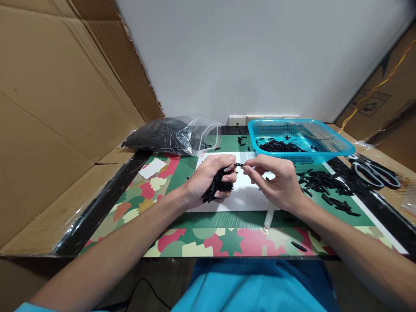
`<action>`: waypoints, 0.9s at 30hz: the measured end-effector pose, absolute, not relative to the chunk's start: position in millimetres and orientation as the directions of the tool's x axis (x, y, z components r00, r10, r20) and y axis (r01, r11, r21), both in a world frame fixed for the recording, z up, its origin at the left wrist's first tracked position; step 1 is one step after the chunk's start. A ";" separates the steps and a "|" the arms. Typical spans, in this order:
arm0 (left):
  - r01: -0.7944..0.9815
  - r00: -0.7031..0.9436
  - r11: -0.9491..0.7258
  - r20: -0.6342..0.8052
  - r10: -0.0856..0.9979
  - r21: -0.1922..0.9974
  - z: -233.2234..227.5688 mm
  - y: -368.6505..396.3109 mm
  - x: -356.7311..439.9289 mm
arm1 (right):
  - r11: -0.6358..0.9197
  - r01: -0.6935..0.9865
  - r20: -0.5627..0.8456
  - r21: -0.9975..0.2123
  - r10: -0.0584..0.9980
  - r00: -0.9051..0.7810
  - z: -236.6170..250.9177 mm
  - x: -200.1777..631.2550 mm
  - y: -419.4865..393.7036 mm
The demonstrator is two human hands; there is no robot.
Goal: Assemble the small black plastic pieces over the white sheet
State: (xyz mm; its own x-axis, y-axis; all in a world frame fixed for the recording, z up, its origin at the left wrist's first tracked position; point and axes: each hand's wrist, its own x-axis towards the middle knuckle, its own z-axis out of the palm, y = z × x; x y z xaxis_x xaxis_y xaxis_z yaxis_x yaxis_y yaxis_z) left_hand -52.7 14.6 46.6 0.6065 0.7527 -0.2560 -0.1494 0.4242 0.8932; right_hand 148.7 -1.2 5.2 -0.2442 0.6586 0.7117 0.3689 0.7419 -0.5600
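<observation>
The mat point(227, 242) is green with a patchwork of pink, cream, orange and dark green shapes, and a white sheet point(247, 195) lies on it. The basket point(328, 149) is bright blue and holds black pieces point(279, 146); more black pieces fill the left hand point(211, 180), lie in a pile point(325, 184) and pack the clear bag point(165, 135). The scissors point(373, 173) look black with grey handles, the walls point(48, 108) are brown cardboard, and the shirt point(260, 286) is blue.

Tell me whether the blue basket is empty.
No, the blue basket holds a heap of small black pieces on its floor.
</observation>
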 end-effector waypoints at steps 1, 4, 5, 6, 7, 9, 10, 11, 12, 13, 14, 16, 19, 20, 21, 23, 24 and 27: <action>-0.150 0.605 0.421 -0.254 0.755 0.895 46.5 14.5 -52.7 | 0.741 0.375 0.713 -0.557 0.658 -0.243 5.2 148.6 -1.0; -0.145 0.601 0.413 -0.251 0.758 0.899 46.5 14.1 -52.5 | 0.738 0.391 0.714 -0.550 0.658 -0.237 5.3 148.2 -0.7; -0.145 0.601 0.411 -0.250 0.759 0.900 46.5 14.0 -52.5 | 0.737 0.395 0.715 -0.549 0.658 -0.235 5.3 148.2 -0.6; -0.145 0.601 0.409 -0.248 0.760 0.901 46.5 13.9 -52.4 | 0.738 0.397 0.718 -0.546 0.656 -0.233 5.4 148.3 -0.5; -0.146 0.602 0.408 -0.246 0.759 0.901 46.4 13.9 -52.4 | 0.741 0.398 0.722 -0.542 0.652 -0.231 5.6 148.4 -0.4; -0.148 0.606 0.404 -0.240 0.758 0.902 46.0 14.1 -52.4 | 0.756 0.403 0.742 -0.515 0.629 -0.232 6.0 148.5 -0.5; -0.147 0.607 0.405 -0.241 0.757 0.902 45.9 14.2 -52.5 | 0.767 0.411 0.755 -0.492 0.611 -0.237 6.2 148.4 -0.6; -0.146 0.608 0.405 -0.241 0.757 0.902 45.8 14.3 -52.4 | 0.779 0.419 0.766 -0.467 0.593 -0.250 6.5 148.3 -0.9; -0.145 0.608 0.406 -0.242 0.756 0.902 45.7 14.3 -52.4 | 0.790 0.426 0.773 -0.441 0.576 -0.266 6.8 148.2 -1.2; -0.145 0.606 0.407 -0.244 0.757 0.902 45.8 14.3 -52.3 | 0.797 0.432 0.776 -0.422 0.564 -0.283 7.0 147.9 -1.6; -0.144 0.603 0.409 -0.248 0.759 0.901 46.0 14.1 -52.2 | 0.801 0.435 0.774 -0.411 0.559 -0.297 7.2 147.5 -2.1; -0.141 0.595 0.413 -0.257 0.762 0.900 46.5 13.7 -51.8 | 0.803 0.433 0.767 -0.409 0.560 -0.313 7.4 146.7 -2.9; -0.138 0.591 0.425 -0.270 0.760 0.895 46.8 13.4 -51.6 | 0.803 0.432 0.768 -0.410 0.559 -0.311 7.0 145.7 -3.4; -0.142 0.597 0.430 -0.269 0.756 0.892 46.6 13.5 -51.7 | 0.805 0.434 0.774 -0.404 0.554 -0.308 6.6 145.8 -3.1; -0.148 0.605 0.434 -0.266 0.750 0.889 46.3 13.7 -51.9 | 0.806 0.439 0.779 -0.396 0.549 -0.303 6.3 146.3 -2.6; -0.161 0.623 0.442 -0.257 0.739 0.882 45.4 14.5 -52.5 | 0.807 0.465 0.793 -0.364 0.530 -0.301 5.8 149.3 -0.7; -0.166 0.630 0.445 -0.252 0.734 0.880 44.9 14.9 -52.8 | 0.806 0.488 0.799 -0.334 0.517 -0.308 5.9 152.1 0.9; -0.162 0.639 0.464 -0.266 0.722 0.871 43.9 15.7 -53.4 | 0.764 0.613 0.819 -0.202 0.475 -0.322 7.8 166.9 8.3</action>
State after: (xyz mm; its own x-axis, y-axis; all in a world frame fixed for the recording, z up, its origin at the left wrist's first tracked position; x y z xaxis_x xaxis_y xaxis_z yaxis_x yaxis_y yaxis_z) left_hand -53.4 15.7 43.9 0.6387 0.7219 -0.2662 -0.1616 0.4641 0.8709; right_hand 166.9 8.3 7.8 -0.3221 0.4753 0.8188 0.6127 0.7639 -0.2024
